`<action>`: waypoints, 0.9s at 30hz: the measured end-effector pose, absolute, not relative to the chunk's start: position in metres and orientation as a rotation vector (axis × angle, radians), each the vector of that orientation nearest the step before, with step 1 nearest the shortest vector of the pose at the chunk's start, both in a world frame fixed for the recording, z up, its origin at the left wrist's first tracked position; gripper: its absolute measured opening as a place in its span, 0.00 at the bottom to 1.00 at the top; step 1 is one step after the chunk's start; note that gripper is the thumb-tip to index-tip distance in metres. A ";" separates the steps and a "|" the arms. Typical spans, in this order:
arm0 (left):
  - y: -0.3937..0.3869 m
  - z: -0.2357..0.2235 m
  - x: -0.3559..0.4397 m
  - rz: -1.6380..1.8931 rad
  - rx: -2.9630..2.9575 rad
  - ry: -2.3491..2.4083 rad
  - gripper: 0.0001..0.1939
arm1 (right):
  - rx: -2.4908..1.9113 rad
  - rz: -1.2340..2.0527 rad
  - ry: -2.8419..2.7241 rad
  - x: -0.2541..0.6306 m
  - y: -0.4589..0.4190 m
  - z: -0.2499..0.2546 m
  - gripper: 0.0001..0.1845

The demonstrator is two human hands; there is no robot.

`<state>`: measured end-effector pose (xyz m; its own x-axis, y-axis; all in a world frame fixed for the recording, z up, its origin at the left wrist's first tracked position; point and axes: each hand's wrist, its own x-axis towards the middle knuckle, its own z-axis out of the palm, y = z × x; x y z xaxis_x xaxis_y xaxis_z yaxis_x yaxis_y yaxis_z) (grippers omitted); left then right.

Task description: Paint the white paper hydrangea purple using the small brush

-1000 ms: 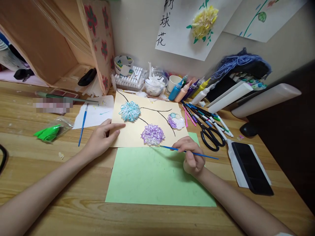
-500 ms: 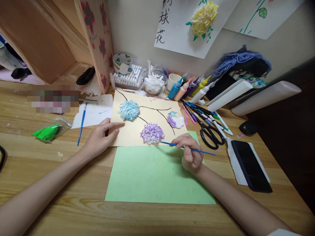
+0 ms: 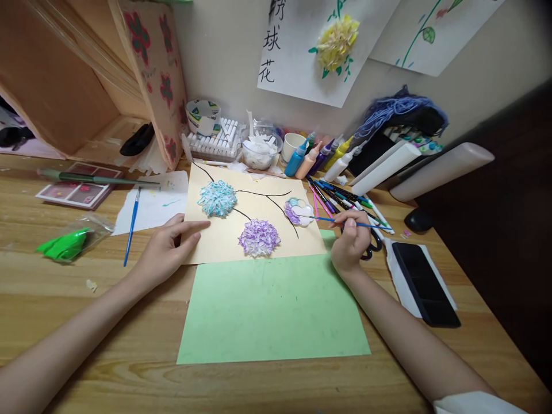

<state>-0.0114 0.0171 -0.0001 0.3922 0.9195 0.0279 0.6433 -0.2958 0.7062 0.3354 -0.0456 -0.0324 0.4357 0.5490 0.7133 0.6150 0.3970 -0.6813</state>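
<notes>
My right hand [image 3: 351, 238] is closed around a thin blue paintbrush [image 3: 325, 219], its tip at the small flower-shaped paint palette [image 3: 305, 216] with purple and teal paint. The palette rests on a cream sheet [image 3: 219, 241] with black drawn branches. My left hand [image 3: 170, 244] lies at the sheet's left edge, fingers stretched out and holding nothing. Two fluffy paper flowers sit on the sheet: a blue one [image 3: 217, 198] and a purple one [image 3: 259, 237] whose lower edge is white. Under the sheet's front part is a green sheet [image 3: 271, 316].
Paint bottles [image 3: 296, 158], a bowl of paper scraps [image 3: 260, 150] and a marker box [image 3: 215, 141] line the wall. Pens and black scissors [image 3: 372, 246] lie right, beside a phone [image 3: 425, 284]. Another brush [image 3: 131, 227] and a green bag [image 3: 64, 244] are left.
My right hand has carried the paintbrush from the purple flower up and right to the palette. My left hand stays on the sheet's edge. The whole view has shifted slightly.
</notes>
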 end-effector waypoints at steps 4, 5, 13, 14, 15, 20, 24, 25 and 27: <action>0.018 -0.001 -0.012 0.598 2.047 1.335 0.21 | -1.304 -0.014 -1.204 0.337 -0.044 -0.035 0.16; 0.018 -0.001 -0.012 0.601 2.047 1.337 0.21 | -1.312 -0.001 -1.204 0.336 -0.045 -0.035 0.16; 0.019 -0.002 -0.013 0.596 2.067 1.337 0.20 | -1.321 0.136 -1.176 0.332 -0.043 -0.033 0.15; 0.019 -0.002 -0.013 0.594 2.067 1.338 0.20 | -1.317 0.150 -1.172 0.332 -0.043 -0.033 0.14; 0.019 -0.002 -0.013 0.592 2.066 1.340 0.20 | -1.313 0.164 -1.168 0.332 -0.043 -0.033 0.14; 0.019 -0.001 -0.013 0.587 2.067 1.355 0.20 | -1.286 0.224 -1.152 0.331 -0.042 -0.031 0.13; 0.019 -0.001 -0.013 0.587 2.079 1.354 0.20 | -1.261 0.267 -1.133 0.330 -0.040 -0.028 0.12; 0.019 -0.001 -0.013 0.586 2.080 1.355 0.20 | -1.256 0.279 -1.131 0.330 -0.040 -0.028 0.12; 0.018 0.000 -0.013 0.582 2.081 1.354 0.20 | -1.247 0.302 -1.127 0.329 -0.040 -0.027 0.12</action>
